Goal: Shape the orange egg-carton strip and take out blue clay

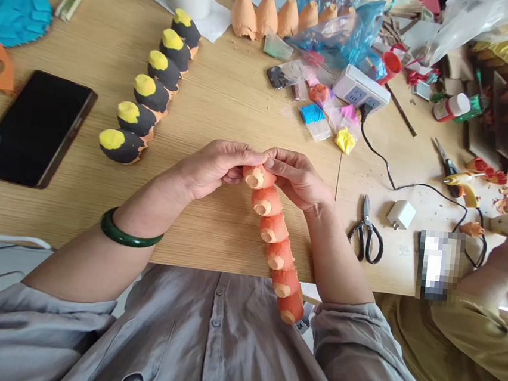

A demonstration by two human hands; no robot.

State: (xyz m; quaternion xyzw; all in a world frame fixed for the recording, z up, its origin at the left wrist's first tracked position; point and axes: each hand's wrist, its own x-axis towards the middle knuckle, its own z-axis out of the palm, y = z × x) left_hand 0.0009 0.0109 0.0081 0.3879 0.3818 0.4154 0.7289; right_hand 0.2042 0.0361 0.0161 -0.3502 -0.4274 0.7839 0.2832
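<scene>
Head view shows the left hand (214,165) and right hand (300,180) pinching one end of the orange cup strip (273,227), which reaches past the table (214,228) edge, so squeezing hard might tear it.

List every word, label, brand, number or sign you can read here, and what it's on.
No text is readable.
White-capped bottle: label too small and blurred.
White power strip: any markings too small.
Pixelated device: screen unreadable.
Black-screened device: no text visible.
Orange-painted carton strip: no lettering visible.
</scene>
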